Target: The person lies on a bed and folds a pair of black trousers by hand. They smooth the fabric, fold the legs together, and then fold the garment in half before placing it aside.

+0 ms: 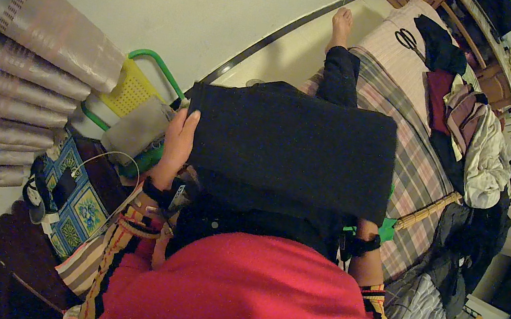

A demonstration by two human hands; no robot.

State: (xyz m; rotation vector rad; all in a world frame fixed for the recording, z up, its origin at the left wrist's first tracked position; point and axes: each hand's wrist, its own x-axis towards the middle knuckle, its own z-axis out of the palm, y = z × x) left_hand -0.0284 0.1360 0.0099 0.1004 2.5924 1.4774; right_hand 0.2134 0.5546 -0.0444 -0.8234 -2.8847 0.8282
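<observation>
A black folded cloth, apparently a garment (292, 150), is spread over my lap, its upper edge almost straight. My left hand (180, 139) holds its left edge, the thumb on top near the upper corner and the other fingers hidden. My right hand is out of view beneath the right lower corner of the cloth; only the wrist and forearm show, with a black band. Under the cloth's lower edge lies more black fabric with a round button or stud (214, 224), in front of my red top.
Right, a plaid-covered bed (421, 182) bears scissors (408, 42), piled clothes (486, 157) and a bundle of thin sticks (429, 210). Left stand a yellow and green plastic chair (133, 88) with a grey cloth on it, a patterned blue cloth (87, 212) with a cable, and a curtain (50, 24).
</observation>
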